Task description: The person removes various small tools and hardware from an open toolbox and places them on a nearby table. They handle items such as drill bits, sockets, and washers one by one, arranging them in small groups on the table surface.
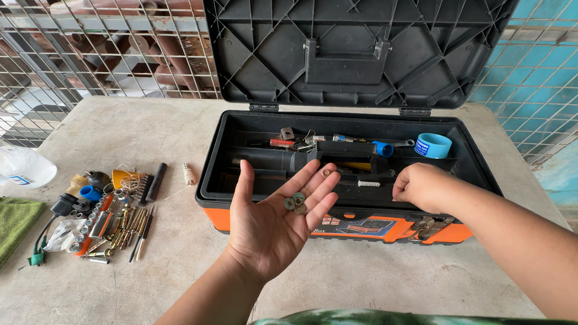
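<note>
Washers (294, 202) are lying in the flat-open left hand (275, 221), just left of the right hand (417, 185), which is curling, contents hidden, over the toolbox (236, 199) tray.

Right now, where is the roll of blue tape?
In the head view, the roll of blue tape sits in the open toolbox at its back right corner, beyond the right hand.

Dull metal washers (294, 202) lie on the left hand (275, 221). The toolbox (238, 148) at centre is matt black ribbed plastic (orange along its base). The table (143, 132) is rough, pale concrete; lower left, a green cloth (1, 232).
</note>
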